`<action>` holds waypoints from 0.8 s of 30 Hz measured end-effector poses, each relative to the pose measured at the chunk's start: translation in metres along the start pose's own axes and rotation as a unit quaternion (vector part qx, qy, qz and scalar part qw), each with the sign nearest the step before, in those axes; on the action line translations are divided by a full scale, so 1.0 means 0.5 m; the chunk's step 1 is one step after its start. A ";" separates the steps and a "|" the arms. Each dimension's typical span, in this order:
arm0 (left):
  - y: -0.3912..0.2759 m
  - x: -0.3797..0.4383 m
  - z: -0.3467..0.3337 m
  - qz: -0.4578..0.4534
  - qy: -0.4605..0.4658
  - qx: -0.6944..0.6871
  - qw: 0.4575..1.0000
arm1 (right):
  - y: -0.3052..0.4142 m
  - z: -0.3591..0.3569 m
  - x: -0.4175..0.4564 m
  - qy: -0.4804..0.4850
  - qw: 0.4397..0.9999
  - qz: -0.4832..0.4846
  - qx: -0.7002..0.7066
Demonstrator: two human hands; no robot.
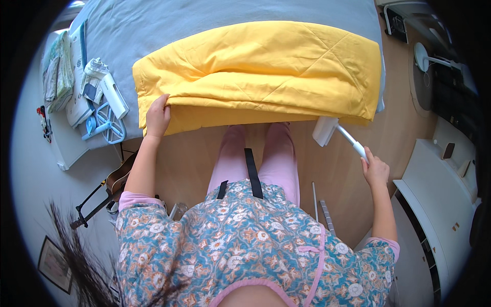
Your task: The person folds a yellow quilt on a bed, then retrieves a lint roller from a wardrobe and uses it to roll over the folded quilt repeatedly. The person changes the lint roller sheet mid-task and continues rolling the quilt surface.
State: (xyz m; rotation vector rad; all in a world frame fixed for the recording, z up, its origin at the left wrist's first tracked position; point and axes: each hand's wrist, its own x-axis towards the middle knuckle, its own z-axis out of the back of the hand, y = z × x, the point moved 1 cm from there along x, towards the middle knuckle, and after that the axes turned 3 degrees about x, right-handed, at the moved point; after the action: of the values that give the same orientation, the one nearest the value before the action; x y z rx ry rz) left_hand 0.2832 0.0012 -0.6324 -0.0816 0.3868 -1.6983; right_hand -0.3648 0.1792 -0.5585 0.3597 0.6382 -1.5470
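Note:
A yellow quilted cover lies folded along the near edge of a bed with a blue sheet. My left hand pinches the quilt's near edge towards its left end, and a fold hangs slightly open there. In my right hand is the white handle of a long-handled lint roller. The roller's wide white head points up and left, right beside the quilt's lower edge; whether it touches the fabric I cannot tell.
On the bed's left lie a white plastic case, a light-blue plastic beater, and folded cloths. A guitar stands at left. White cabinets and a round-headed white lamp or fan are at right.

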 end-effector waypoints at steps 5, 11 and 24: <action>-0.181 -0.036 -0.089 -0.132 0.173 0.160 0.963 | -0.216 -0.050 -0.064 0.032 0.985 -0.166 -0.040; -0.670 0.031 -0.338 -0.398 0.185 -0.004 0.899 | -0.205 -0.130 -0.158 -0.017 0.925 -0.343 0.165; -0.943 0.306 -0.518 0.072 0.199 -0.404 0.890 | -0.056 -0.335 -0.379 -0.113 0.690 -0.461 0.546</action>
State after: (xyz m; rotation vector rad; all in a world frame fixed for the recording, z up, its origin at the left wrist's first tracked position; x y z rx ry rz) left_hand -0.2596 -0.0397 -0.7598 -0.3063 1.3647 -1.3009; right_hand -0.4007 0.4305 -0.5750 0.7788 -0.5351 -2.8217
